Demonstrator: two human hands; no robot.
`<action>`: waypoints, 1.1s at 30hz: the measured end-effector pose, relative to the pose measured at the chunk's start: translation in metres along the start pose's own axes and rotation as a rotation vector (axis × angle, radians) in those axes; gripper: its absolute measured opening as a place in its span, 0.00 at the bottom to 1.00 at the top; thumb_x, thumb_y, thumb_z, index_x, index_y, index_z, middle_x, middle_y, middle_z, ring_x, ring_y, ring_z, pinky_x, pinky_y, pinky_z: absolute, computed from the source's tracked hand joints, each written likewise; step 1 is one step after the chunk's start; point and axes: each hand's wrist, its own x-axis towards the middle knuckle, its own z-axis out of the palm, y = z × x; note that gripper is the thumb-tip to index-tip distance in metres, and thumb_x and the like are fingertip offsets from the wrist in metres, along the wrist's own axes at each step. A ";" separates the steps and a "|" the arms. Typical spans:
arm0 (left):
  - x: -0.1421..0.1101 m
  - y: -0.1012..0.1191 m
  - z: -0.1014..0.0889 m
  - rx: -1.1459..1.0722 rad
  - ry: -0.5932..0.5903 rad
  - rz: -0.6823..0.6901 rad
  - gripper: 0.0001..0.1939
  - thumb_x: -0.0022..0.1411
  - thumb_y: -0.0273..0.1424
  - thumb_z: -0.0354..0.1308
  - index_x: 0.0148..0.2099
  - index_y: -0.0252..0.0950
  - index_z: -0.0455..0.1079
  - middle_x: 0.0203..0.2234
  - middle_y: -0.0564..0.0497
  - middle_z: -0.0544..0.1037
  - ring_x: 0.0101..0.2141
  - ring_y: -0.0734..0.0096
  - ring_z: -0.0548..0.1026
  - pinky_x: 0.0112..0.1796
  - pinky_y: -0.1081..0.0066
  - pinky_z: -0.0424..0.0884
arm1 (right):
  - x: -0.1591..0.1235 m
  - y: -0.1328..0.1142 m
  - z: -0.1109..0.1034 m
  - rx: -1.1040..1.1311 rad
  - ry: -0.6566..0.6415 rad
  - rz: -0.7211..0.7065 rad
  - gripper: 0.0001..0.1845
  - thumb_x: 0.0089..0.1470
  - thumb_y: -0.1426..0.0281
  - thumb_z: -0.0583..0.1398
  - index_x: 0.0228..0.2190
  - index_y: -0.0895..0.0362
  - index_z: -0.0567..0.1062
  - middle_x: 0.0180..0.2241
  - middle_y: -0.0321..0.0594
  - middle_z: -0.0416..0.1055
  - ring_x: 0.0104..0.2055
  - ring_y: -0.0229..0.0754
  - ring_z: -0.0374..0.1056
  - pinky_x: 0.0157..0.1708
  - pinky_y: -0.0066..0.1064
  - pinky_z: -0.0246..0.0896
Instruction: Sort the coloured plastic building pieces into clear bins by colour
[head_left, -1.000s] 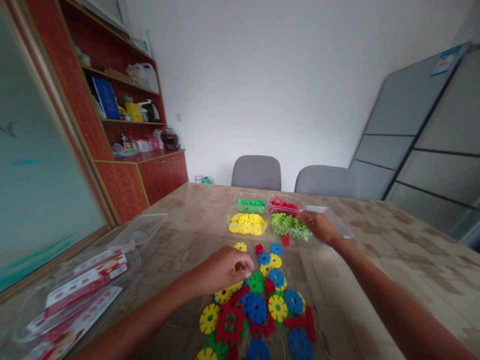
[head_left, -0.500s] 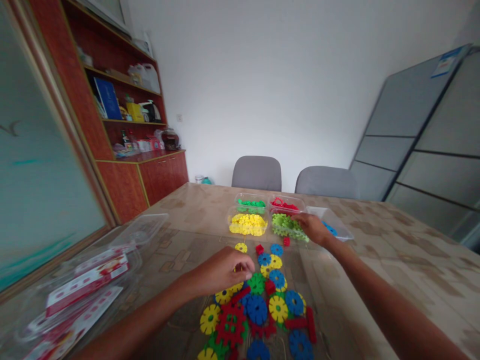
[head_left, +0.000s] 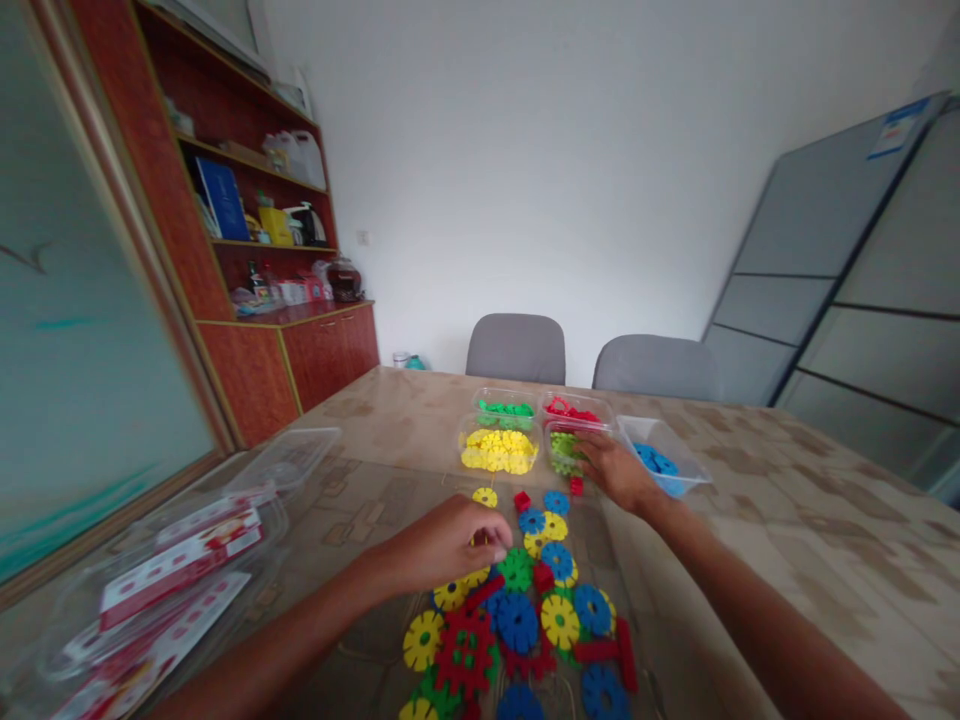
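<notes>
My left hand (head_left: 472, 532) hovers over the loose pieces, its thumb and fingers curled together; whatever they hold, if anything, is hidden. Below it lie a green snowflake disc (head_left: 516, 570), a blue disc (head_left: 517, 622) and a red square gear-like piece (head_left: 463, 655). My right hand (head_left: 613, 470) reaches to the clear box of lime-green pieces (head_left: 564, 455). Its fingers are stretched out and apart over the box's right side, covering part of the pieces. Just in front of that box sits a small red block (head_left: 576, 486).
Clear boxes hold yellow discs (head_left: 499, 452), green pieces (head_left: 506, 412), red pieces (head_left: 574, 408) and blue discs (head_left: 660, 465). Clear plastic packaging with printed cards (head_left: 180, 565) lies on the left of the table. Two grey chairs (head_left: 516, 345) stand behind it.
My right hand has shifted slightly left and towards me, down over the lime-green pieces, and more of the blue-disc box shows. My left hand stays nearly still.
</notes>
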 end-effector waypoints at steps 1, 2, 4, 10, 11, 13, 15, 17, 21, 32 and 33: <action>0.000 0.000 0.000 -0.002 0.002 0.001 0.08 0.61 0.26 0.54 0.37 0.34 0.75 0.28 0.53 0.78 0.29 0.72 0.74 0.30 0.78 0.63 | -0.001 0.002 -0.001 0.003 0.002 0.001 0.14 0.55 0.73 0.57 0.42 0.59 0.77 0.53 0.50 0.71 0.55 0.51 0.66 0.56 0.44 0.58; 0.000 -0.001 0.000 -0.004 0.004 0.001 0.08 0.61 0.26 0.54 0.37 0.34 0.75 0.28 0.53 0.78 0.29 0.72 0.74 0.30 0.78 0.63 | -0.002 0.004 -0.003 0.006 0.010 0.008 0.15 0.55 0.73 0.57 0.44 0.58 0.76 0.52 0.48 0.72 0.55 0.50 0.66 0.56 0.43 0.59; 0.000 -0.002 -0.001 -0.006 0.009 0.000 0.08 0.61 0.25 0.54 0.37 0.34 0.75 0.28 0.53 0.78 0.29 0.72 0.73 0.30 0.78 0.63 | -0.004 0.010 -0.008 0.007 0.049 0.052 0.18 0.57 0.72 0.55 0.49 0.56 0.73 0.53 0.45 0.72 0.55 0.47 0.66 0.55 0.40 0.61; 0.001 -0.008 -0.006 -0.006 0.040 -0.023 0.09 0.62 0.28 0.52 0.35 0.33 0.74 0.27 0.53 0.76 0.28 0.73 0.71 0.29 0.78 0.61 | -0.013 0.042 -0.027 -0.087 0.220 0.364 0.26 0.57 0.79 0.47 0.55 0.57 0.67 0.47 0.49 0.76 0.48 0.50 0.72 0.48 0.42 0.66; 0.001 -0.009 -0.006 -0.008 0.041 -0.026 0.09 0.62 0.28 0.52 0.36 0.32 0.74 0.27 0.52 0.76 0.28 0.72 0.71 0.29 0.78 0.61 | -0.014 0.045 -0.028 -0.102 0.220 0.390 0.26 0.56 0.81 0.48 0.54 0.57 0.68 0.45 0.49 0.76 0.47 0.50 0.72 0.48 0.42 0.66; 0.002 -0.009 -0.006 -0.015 0.038 -0.029 0.10 0.62 0.29 0.52 0.36 0.32 0.74 0.27 0.52 0.76 0.29 0.72 0.71 0.29 0.77 0.61 | -0.016 0.048 -0.026 -0.127 0.193 0.398 0.23 0.57 0.81 0.50 0.52 0.58 0.70 0.44 0.49 0.76 0.47 0.49 0.71 0.48 0.41 0.65; 0.002 -0.008 -0.006 -0.021 0.030 -0.030 0.09 0.62 0.28 0.52 0.35 0.32 0.74 0.27 0.52 0.76 0.28 0.72 0.71 0.29 0.77 0.61 | -0.017 0.044 -0.020 -0.146 0.150 0.374 0.17 0.60 0.77 0.53 0.50 0.59 0.71 0.44 0.47 0.75 0.48 0.47 0.70 0.49 0.43 0.64; 0.002 -0.007 -0.005 -0.025 0.022 -0.031 0.08 0.61 0.28 0.53 0.35 0.33 0.74 0.26 0.53 0.76 0.27 0.73 0.71 0.29 0.77 0.62 | -0.017 0.037 -0.012 -0.162 0.100 0.338 0.13 0.62 0.71 0.56 0.48 0.58 0.72 0.46 0.44 0.73 0.48 0.46 0.70 0.50 0.45 0.64; 0.001 -0.006 -0.004 -0.033 0.014 -0.036 0.08 0.60 0.27 0.53 0.35 0.33 0.74 0.27 0.53 0.76 0.28 0.73 0.71 0.30 0.78 0.62 | -0.015 0.029 -0.004 -0.189 0.023 0.307 0.12 0.61 0.67 0.58 0.46 0.58 0.73 0.47 0.43 0.72 0.48 0.46 0.69 0.49 0.47 0.64; 0.001 -0.006 -0.003 -0.054 0.003 -0.036 0.07 0.59 0.25 0.53 0.35 0.32 0.74 0.26 0.53 0.76 0.28 0.73 0.71 0.29 0.79 0.62 | -0.005 0.022 -0.020 -0.233 -0.040 0.397 0.10 0.61 0.66 0.58 0.42 0.58 0.74 0.45 0.42 0.72 0.47 0.45 0.69 0.48 0.45 0.64; 0.001 -0.006 -0.003 -0.054 0.002 -0.036 0.07 0.59 0.25 0.54 0.35 0.32 0.74 0.26 0.53 0.76 0.28 0.73 0.71 0.30 0.79 0.62 | -0.004 0.021 -0.020 -0.242 -0.053 0.415 0.10 0.61 0.65 0.58 0.42 0.57 0.74 0.45 0.42 0.72 0.46 0.44 0.69 0.47 0.44 0.65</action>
